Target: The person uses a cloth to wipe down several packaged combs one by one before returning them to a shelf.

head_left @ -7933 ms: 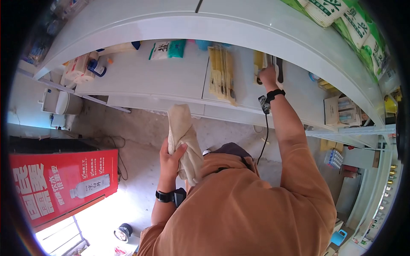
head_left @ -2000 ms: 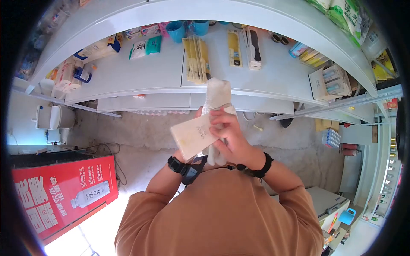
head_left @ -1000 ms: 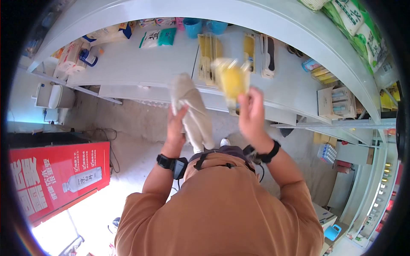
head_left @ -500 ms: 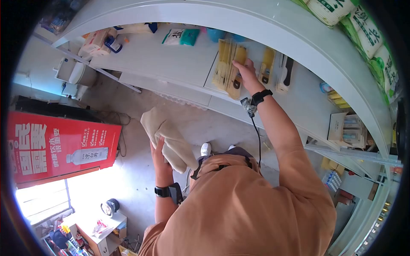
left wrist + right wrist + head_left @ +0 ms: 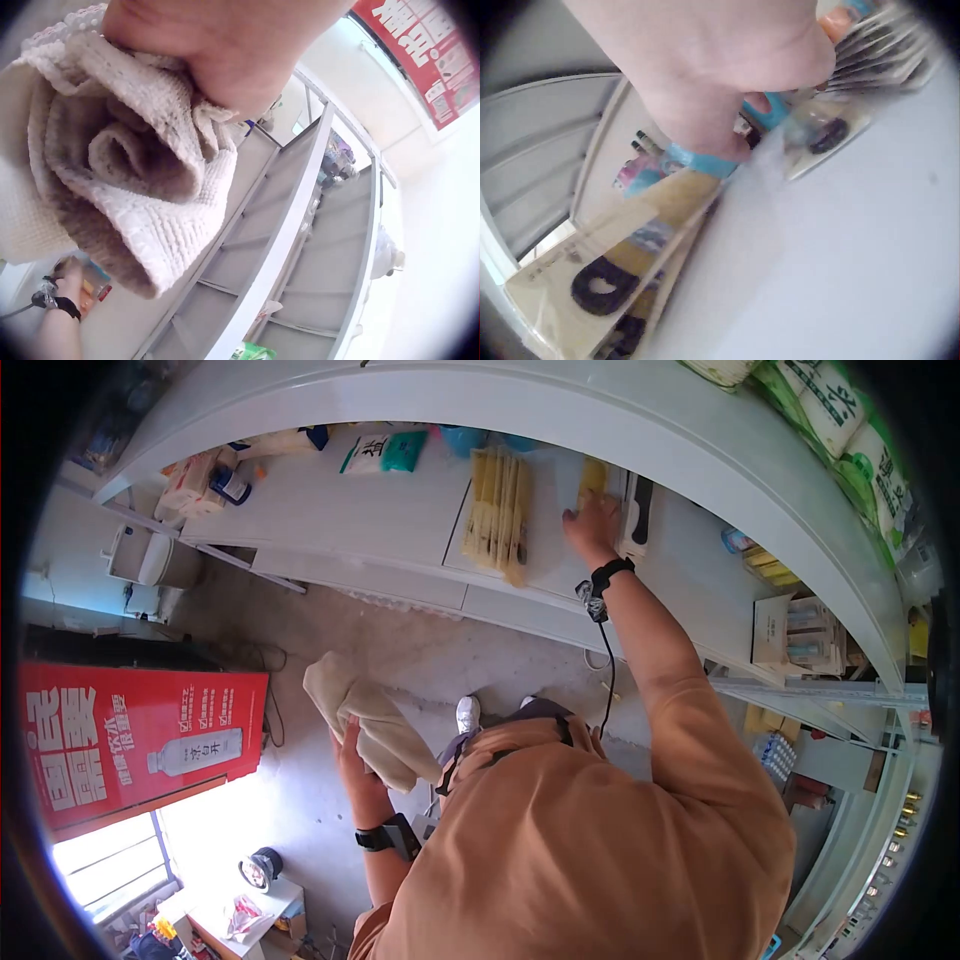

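Note:
In the head view my left hand (image 5: 350, 762) grips a rolled bundle of off-white knit gloves (image 5: 372, 722), held low in front of the shelf. The left wrist view shows the ribbed, rolled cuff end (image 5: 176, 232) close up. My right hand (image 5: 594, 528) reaches onto the white shelf over a flat yellow packet (image 5: 592, 476), covering its near half. In the right wrist view the fingers meet the blue-edged end of a tilted clear packet (image 5: 641, 255) with a black looped handle inside. Blur hides whether they pinch it. A row of similar yellow packets (image 5: 494, 510) lies just left.
White boxes with a black-handled item (image 5: 638, 515) sit right of my right hand. Farther left lie a white and teal bag (image 5: 385, 452) and a blue-capped bottle (image 5: 230, 486). A red panel (image 5: 150, 740) stands at left. An upper shelf edge (image 5: 480, 390) arches above.
My right hand carried a yellow packet to the row, let it go there, and moved right to the other yellow packet. The left hand lowered the glove bundle leftward.

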Available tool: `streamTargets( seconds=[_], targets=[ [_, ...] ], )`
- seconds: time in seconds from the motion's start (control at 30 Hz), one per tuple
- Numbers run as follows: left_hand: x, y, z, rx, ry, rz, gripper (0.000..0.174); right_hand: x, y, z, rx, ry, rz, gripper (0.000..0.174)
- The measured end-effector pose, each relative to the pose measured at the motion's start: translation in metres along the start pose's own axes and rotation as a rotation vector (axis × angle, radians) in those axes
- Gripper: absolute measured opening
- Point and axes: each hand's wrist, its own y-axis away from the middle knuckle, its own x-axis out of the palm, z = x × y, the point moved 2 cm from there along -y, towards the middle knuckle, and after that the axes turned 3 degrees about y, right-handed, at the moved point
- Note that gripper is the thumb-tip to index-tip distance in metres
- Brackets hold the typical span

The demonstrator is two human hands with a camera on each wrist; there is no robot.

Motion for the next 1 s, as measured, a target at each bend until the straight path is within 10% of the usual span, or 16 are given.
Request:
streamTargets(
  seconds=[0.3, 0.67, 0.73, 0.87, 1.0],
  targets=[
    [0.028, 0.004, -0.011, -0.020, -0.049, 0.105, 0.048, -0.019, -0.007, 0.002, 0.115, -0.037, 0.275, 0.057],
    [0.026, 0.000, -0.015, -0.135, -0.055, 0.169, 0.047, -0.020, 0.013, -0.031, 0.174, -0.421, 0.098, 0.048],
    [0.029, -0.008, -0.017, -0.154, -0.069, 0.203, 0.047, -0.053, 0.049, -0.016, 0.358, -1.022, 0.262, 0.051],
    [0.054, -0.024, -0.014, -0.198, -0.122, 0.338, 0.045, -0.114, 0.124, -0.002, 0.463, -1.323, 0.385, 0.055],
    [0.090, -0.039, 0.004, -0.332, -0.201, 0.532, 0.045, -0.184, 0.186, 0.019, -0.293, -0.785, 0.235, 0.069]
  ],
)
